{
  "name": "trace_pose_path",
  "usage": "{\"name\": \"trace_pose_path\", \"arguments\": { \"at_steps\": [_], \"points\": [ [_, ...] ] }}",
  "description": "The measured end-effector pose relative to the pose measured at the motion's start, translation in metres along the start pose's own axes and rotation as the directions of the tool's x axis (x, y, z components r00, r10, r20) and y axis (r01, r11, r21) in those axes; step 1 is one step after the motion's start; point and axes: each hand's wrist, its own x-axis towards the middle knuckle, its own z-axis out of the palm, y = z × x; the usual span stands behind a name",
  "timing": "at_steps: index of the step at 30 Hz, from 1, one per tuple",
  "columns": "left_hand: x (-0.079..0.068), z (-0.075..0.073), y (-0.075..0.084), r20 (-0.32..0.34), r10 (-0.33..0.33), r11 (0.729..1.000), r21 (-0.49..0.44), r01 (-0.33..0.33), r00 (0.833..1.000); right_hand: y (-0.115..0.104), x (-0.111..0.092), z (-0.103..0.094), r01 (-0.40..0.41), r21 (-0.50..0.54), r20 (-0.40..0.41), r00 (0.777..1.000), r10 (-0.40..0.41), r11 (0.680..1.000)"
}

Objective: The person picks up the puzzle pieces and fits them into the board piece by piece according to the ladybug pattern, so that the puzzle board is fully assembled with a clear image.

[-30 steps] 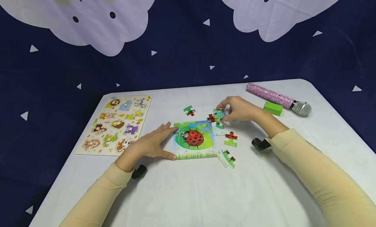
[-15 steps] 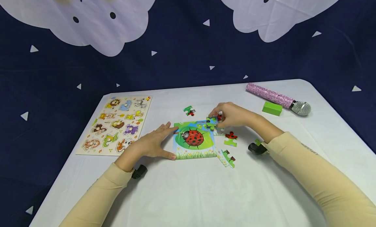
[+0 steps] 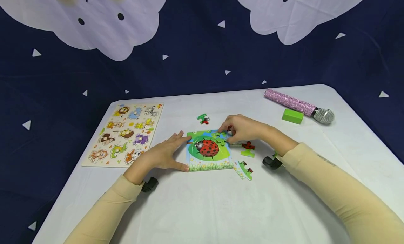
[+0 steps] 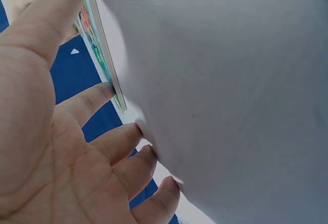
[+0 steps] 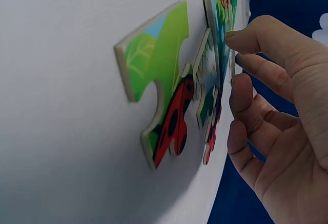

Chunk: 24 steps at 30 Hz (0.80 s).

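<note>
A square ladybug picture board lies on the white tablecloth. My left hand spreads along its left side, the index fingertip near the upper left corner and the thumb at the lower left one. At the board's upper right corner, my right hand pinches a green and blue puzzle piece between thumb and fingers, over the picture. Beside the board lie a red and green puzzle piece and a flowery corner piece. Other pieces are partly hidden under the right hand.
Behind the board is another puzzle piece. An animal peg puzzle lies at the left. Toward the back right are a green block and a pink glitter microphone. A dark blue curtain hangs behind the table.
My right hand has carried the green and blue piece from the loose pieces leftward and nearer, onto the board's upper right corner. The left hand has stayed in place.
</note>
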Motion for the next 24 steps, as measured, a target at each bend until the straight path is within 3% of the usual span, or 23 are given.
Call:
{"name": "trace_pose_path", "arguments": {
  "at_steps": [24],
  "points": [
    [0.001,0.000,-0.002,-0.007,0.000,1.000,0.004,0.000,1.000,-0.006,0.012,0.002,0.030,-0.055,0.023,0.999,-0.028,0.998]
  ]
}}
